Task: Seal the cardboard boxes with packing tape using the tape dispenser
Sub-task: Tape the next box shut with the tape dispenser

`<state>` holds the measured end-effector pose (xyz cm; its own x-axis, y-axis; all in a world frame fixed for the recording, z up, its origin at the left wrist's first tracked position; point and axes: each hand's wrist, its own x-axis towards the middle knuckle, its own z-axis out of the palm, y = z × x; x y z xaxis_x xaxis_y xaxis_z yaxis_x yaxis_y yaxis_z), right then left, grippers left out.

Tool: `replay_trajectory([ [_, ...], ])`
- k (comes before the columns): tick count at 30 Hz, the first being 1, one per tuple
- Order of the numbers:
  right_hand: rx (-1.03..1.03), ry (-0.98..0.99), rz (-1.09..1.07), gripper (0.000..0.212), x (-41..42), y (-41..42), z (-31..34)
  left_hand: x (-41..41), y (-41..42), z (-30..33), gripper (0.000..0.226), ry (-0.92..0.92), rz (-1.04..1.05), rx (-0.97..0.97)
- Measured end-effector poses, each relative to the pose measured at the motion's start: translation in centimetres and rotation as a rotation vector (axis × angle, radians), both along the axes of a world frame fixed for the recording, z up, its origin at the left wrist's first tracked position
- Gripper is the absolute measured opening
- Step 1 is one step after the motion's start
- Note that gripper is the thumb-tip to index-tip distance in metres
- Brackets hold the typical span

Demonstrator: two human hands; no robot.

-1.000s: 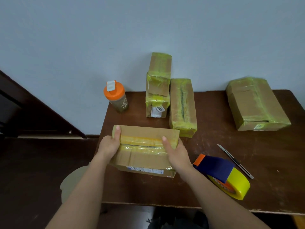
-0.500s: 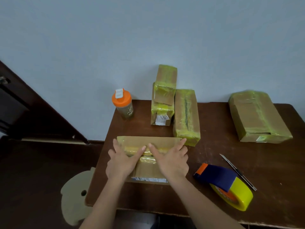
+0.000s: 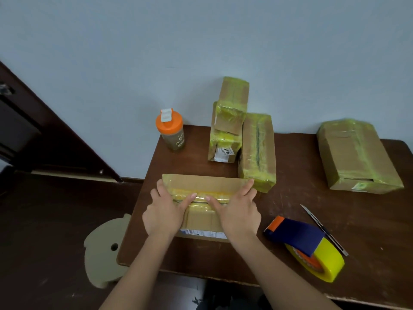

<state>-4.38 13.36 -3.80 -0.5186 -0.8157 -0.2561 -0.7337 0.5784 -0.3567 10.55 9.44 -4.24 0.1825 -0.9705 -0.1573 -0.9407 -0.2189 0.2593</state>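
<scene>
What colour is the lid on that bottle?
Orange, with a white flip cap; the bottle shows in the head view.

The desk (image 3: 290, 198) carries five boxes (image 3: 205, 218) (image 3: 233, 106) (image 3: 223, 146) (image 3: 257, 151) (image 3: 355, 157), one tape dispenser (image 3: 306, 245), one knife (image 3: 324, 229) and one bottle (image 3: 171, 130), with two hands (image 3: 164, 215) (image 3: 239, 214) and one cardboard cutout (image 3: 105, 247) on the floor.

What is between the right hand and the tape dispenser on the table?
Nothing visible. The right hand presses flat on the cardboard box, and only bare table lies between it and the tape dispenser. The knife sits beyond the dispenser.
</scene>
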Motion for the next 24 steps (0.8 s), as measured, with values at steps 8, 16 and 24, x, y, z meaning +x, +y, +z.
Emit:
replay_trajectory([
  [8, -0.107, -0.132, -0.015, 0.091, -1.9, 1.1, -0.4, 1.5, 0.3, -0.9, 0.053, 0.239, 0.042, -0.203],
  [16, -0.184, -0.158, 0.026, 0.055, -3.1, 1.9, -1.1, 1.5, 1.3, -1.6, 0.038, 0.348, 0.185, -0.359],
  [24, -0.188, -0.305, 0.251, 0.073, -6.7, 1.6, -0.1, 4.1, -0.8, -1.3, 0.075, 0.579, 0.216, 0.112],
])
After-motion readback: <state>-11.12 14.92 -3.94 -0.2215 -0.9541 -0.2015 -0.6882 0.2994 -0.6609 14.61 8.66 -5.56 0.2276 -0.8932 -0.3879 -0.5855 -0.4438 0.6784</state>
